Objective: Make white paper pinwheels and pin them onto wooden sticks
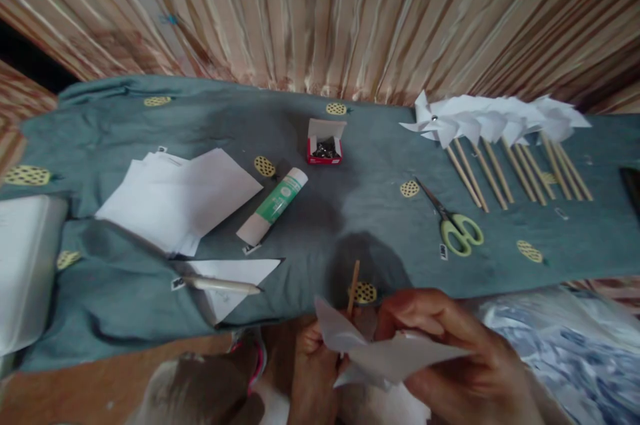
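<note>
A white paper pinwheel [400,358] with folded blades is held low in front of me, near the table's front edge. My right hand [465,351] grips it from the right, thumb below and fingers curled over the top. Closed at its left side is my left hand [315,371], partly covered by the blades. A thin wooden stick [354,285] pokes out beyond the paper, pointing away from me; where it meets the pinwheel is hidden. Finished-looking pinwheels [500,119] on sticks lie in a row at the back right.
On the green cloth-covered table [370,205] are scissors [460,233], an open red box [325,150] of small metal pins, a glue stick [274,205], stacked white paper [185,191], and a pencil [223,285] on a folded sheet. A white container [30,271] stands far left; a curtain [300,18] hangs behind.
</note>
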A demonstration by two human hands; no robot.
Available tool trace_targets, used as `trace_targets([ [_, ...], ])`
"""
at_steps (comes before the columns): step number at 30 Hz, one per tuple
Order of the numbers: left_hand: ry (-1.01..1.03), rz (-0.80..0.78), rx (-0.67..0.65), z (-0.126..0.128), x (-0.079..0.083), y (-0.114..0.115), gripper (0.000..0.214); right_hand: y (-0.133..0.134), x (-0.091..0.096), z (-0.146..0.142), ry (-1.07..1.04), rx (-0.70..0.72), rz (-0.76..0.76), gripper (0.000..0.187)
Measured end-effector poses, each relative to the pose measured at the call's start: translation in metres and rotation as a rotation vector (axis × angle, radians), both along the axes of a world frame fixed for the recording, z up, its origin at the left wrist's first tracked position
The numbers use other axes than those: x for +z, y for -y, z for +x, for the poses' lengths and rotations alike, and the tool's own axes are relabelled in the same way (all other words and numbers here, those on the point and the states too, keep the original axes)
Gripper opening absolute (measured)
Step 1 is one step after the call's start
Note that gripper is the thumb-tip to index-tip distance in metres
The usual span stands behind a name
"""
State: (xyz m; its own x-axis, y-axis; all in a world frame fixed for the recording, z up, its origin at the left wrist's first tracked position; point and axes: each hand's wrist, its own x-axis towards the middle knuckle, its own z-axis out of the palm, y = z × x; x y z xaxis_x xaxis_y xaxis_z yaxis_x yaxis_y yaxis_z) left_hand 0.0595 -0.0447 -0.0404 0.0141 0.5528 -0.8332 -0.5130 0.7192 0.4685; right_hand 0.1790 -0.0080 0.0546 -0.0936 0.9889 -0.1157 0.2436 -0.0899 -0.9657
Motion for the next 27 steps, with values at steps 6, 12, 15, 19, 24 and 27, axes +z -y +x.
trace_targets([
  [6,0.094,-0.020,0.019,-0.004,0.005,-0.004,0.026,-0.010,-0.029,0.000,0.003,-0.034,-0.157,0.018],
  [12,0.098,-0.054,0.026,-0.004,0.007,-0.010,0.029,-0.017,-0.039,0.001,0.113,-0.035,-0.084,0.020],
  [15,0.116,-0.075,0.033,-0.003,0.002,-0.010,0.028,-0.013,-0.041,0.001,0.199,-0.113,-0.018,0.024],
  [19,0.119,-0.089,0.038,-0.002,-0.002,-0.010,0.030,-0.009,-0.044,0.002,0.300,-0.181,0.084,0.024],
  [24,0.051,-0.074,0.051,-0.003,0.005,-0.009,0.026,-0.010,-0.047,0.007,0.397,-0.118,0.257,0.022],
  [27,0.012,-0.034,-0.008,-0.004,0.007,-0.009,0.029,-0.010,-0.048,0.009,0.457,-0.080,0.318,0.022],
])
